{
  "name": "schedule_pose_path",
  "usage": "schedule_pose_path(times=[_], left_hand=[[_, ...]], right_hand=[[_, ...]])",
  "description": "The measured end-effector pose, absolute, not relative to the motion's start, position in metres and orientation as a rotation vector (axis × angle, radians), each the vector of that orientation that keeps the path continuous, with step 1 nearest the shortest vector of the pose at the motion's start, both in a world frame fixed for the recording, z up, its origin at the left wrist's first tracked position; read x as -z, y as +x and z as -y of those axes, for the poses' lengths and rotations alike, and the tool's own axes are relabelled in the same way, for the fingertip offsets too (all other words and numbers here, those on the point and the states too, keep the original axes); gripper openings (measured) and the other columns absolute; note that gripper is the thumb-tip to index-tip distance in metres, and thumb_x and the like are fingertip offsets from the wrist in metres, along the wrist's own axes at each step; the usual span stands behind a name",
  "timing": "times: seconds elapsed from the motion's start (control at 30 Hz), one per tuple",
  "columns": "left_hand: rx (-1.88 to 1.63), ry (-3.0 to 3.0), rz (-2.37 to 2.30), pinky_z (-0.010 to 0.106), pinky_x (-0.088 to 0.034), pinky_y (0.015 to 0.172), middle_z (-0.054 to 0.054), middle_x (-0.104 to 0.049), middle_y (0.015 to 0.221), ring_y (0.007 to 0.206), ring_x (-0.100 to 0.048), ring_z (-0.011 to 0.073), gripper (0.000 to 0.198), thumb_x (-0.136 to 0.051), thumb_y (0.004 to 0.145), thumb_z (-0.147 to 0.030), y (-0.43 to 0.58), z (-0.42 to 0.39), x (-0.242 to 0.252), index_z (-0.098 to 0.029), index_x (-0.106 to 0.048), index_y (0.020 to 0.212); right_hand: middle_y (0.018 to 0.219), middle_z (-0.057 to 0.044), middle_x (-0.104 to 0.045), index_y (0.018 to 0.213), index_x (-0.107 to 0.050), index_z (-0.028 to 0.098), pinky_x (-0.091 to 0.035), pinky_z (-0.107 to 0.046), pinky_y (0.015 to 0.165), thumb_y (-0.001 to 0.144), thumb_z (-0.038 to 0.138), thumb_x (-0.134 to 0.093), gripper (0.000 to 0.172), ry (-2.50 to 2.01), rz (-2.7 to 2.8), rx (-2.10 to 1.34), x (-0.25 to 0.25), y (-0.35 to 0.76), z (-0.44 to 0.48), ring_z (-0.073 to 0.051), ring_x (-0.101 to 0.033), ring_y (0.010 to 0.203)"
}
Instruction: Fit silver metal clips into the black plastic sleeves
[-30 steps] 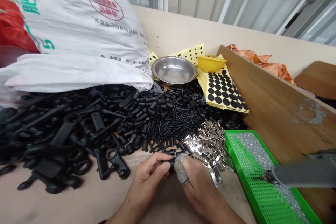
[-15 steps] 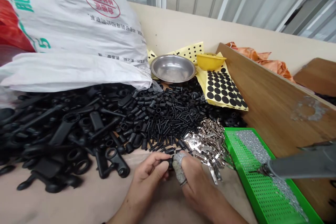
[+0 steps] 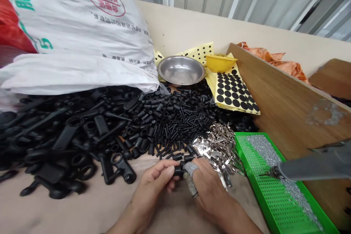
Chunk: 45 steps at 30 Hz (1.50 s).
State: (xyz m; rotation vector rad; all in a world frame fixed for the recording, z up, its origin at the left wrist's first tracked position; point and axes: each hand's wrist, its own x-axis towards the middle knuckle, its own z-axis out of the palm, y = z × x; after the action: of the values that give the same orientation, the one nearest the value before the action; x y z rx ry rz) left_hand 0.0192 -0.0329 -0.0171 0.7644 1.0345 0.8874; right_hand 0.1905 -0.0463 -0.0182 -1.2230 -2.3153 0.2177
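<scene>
My left hand (image 3: pixel 153 186) and my right hand (image 3: pixel 207 186) meet low in the middle of the view, both pinched on a small black plastic part (image 3: pixel 178 170) held between them. A grey cloth cot covers my right index finger (image 3: pixel 189 175). Right behind the hands lies a heap of small shiny metal clips (image 3: pixel 218 146). A spread of short black plastic tubes and pins (image 3: pixel 170 124) sits just beyond, and larger black plastic arms with ring ends (image 3: pixel 68 139) fill the left.
A big white woven sack (image 3: pixel 76 33) lies over the parts at the left. A steel bowl (image 3: pixel 181 70), a yellow bowl (image 3: pixel 219 63) and yellow sheets of black dots (image 3: pixel 233 93) sit behind. A green perforated tray (image 3: pixel 274 190), a grey tool (image 3: pixel 309 170) and a wooden board (image 3: pixel 285 95) are at right.
The hands stay together on the small black part, with only slight finger movement. The view has shifted a little.
</scene>
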Motion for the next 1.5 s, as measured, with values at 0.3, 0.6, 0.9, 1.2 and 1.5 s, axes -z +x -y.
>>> schedule_pose_path(times=[0.3, 0.6, 0.9, 1.2, 1.5], left_hand=[[-0.91, 1.2, -1.069, 0.023, -0.046, 0.059, 0.002, -0.067, 0.068, 0.061, -0.058, 0.0155, 0.022, -0.063, 0.076, -0.035, 0.016, 0.034, 0.016, -0.018, -0.07, 0.089], [-0.995, 1.474, -1.105, 0.025, -0.049, 0.067, 0.003, -0.071, 0.078, 0.073, -0.064, 0.0192, 0.014, -0.06, 0.079, -0.027, 0.016, 0.037, 0.012, -0.023, -0.07, 0.088], [-0.933, 1.493, -1.059, 0.024, -0.051, 0.065, 0.004, -0.07, 0.08, 0.072, -0.064, 0.0176, 0.016, -0.055, 0.085, -0.029, 0.016, 0.036, 0.017, -0.021, -0.066, 0.091], [-1.311, 2.256, -0.783, 0.023, -0.05, 0.076, 0.01, -0.063, 0.094, 0.087, -0.061, 0.016, 0.03, -0.048, 0.085, -0.002, 0.007, 0.037, 0.018, -0.016, -0.054, 0.11], [-1.012, 1.566, -1.051, 0.019, -0.05, 0.063, 0.0, -0.069, 0.076, 0.069, -0.064, 0.0136, 0.012, -0.054, 0.085, -0.022, 0.008, 0.039, 0.019, -0.022, -0.065, 0.089]], right_hand=[[0.078, -0.004, -0.054, 0.078, -0.038, 0.023, -0.044, -0.028, 0.064, 0.062, 0.002, -0.032, 0.026, -1.307, 2.208, -0.482, 0.009, 0.195, 0.053, -0.018, -0.051, 0.073], [0.081, -0.009, -0.053, 0.079, -0.047, 0.019, -0.041, -0.035, 0.066, 0.073, 0.01, -0.036, 0.015, -1.158, 2.288, -0.235, 0.011, 0.197, 0.049, -0.022, -0.049, 0.076], [0.083, -0.007, -0.056, 0.086, -0.052, 0.021, -0.044, -0.031, 0.068, 0.081, 0.018, -0.039, 0.014, -1.201, 2.2, -0.399, 0.014, 0.195, 0.046, -0.021, -0.052, 0.078], [0.087, -0.004, -0.06, 0.097, -0.053, 0.025, -0.046, -0.027, 0.071, 0.088, 0.023, -0.035, 0.02, -1.377, 2.003, -0.679, 0.044, 0.194, 0.059, -0.02, -0.056, 0.085], [0.083, -0.011, -0.055, 0.078, -0.049, 0.018, -0.043, -0.036, 0.067, 0.08, 0.014, -0.037, 0.013, -1.18, 2.253, -0.285, 0.022, 0.185, 0.047, -0.024, -0.052, 0.078]])
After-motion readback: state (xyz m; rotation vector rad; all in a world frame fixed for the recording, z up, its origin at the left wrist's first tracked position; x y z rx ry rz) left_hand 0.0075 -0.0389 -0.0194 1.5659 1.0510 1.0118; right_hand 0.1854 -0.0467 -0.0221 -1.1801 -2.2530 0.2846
